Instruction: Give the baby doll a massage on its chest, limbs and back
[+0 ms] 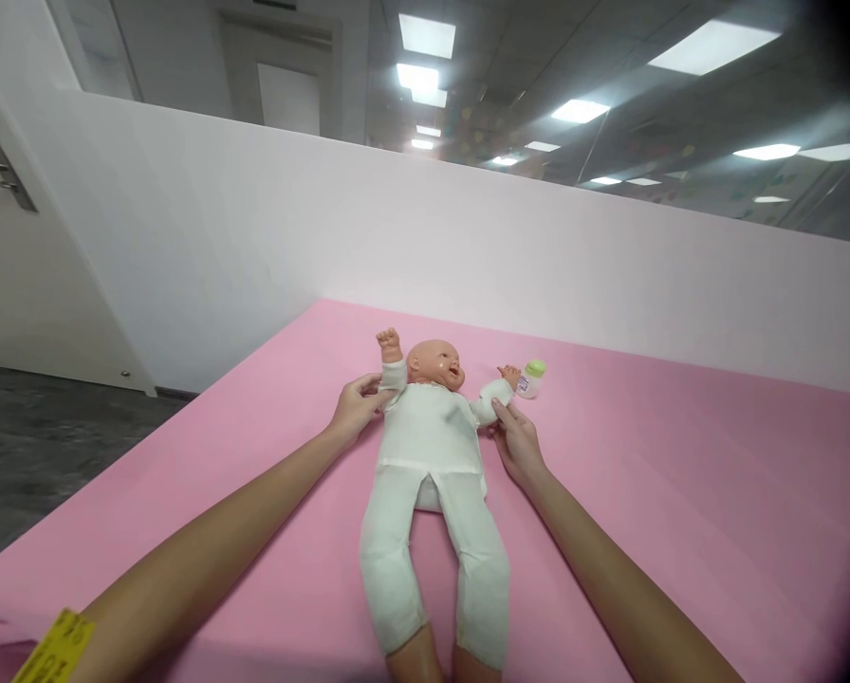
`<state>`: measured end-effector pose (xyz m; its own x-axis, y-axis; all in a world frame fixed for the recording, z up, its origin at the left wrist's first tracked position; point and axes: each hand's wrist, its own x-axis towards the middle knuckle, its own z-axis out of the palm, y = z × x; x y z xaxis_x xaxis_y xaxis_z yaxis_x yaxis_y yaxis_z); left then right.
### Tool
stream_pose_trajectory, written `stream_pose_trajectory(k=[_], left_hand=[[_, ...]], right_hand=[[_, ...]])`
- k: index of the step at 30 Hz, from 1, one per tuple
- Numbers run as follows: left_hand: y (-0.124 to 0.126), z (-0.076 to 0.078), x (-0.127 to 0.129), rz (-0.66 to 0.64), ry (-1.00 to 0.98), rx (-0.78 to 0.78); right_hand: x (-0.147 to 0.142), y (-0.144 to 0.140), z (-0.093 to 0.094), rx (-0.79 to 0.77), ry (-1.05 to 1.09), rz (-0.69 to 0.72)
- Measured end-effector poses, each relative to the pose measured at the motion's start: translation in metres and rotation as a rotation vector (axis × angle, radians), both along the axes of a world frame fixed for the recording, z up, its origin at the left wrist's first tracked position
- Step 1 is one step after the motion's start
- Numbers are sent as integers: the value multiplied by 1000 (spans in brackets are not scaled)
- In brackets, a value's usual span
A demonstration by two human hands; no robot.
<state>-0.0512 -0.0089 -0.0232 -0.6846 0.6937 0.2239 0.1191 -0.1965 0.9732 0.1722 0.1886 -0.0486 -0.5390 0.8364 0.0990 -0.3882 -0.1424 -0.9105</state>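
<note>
Glossy plastic doll (435, 365), its matt white cloth suit (431, 446), smooth matt pink sheet (681, 455), small plastic bottle (531, 379)

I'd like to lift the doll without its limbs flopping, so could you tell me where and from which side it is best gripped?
Probably the trunk of the doll, taken from both sides under the arms. It lies face up on the pink bed with arms spread, and the left hand and right hand already sit at its sleeves.

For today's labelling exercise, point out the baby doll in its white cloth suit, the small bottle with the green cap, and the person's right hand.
baby doll (431, 427): head view, white suit's chest.
small bottle (531, 380): head view, clear body below the green cap.
right hand (516, 440): head view, back of the hand.
</note>
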Motion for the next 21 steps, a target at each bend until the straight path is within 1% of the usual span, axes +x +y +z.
stream_pose_trajectory(k=[5, 9, 13, 17, 21], left_hand=[[0, -2, -5, 75, 19, -31], [-1, -2, -7, 103, 99, -72], [-2, -1, -9, 134, 168, -112], [-2, -1, -10, 146, 197, -131], [-2, -1, -9, 129, 216, -129]], right_hand=[[0, -1, 2, -30, -9, -22], [0, 2, 1, -53, -18, 6], [-1, 7, 0, -101, -45, 4], [-1, 9, -2, -103, -41, -15], [-1, 8, -2, -92, -31, -11]])
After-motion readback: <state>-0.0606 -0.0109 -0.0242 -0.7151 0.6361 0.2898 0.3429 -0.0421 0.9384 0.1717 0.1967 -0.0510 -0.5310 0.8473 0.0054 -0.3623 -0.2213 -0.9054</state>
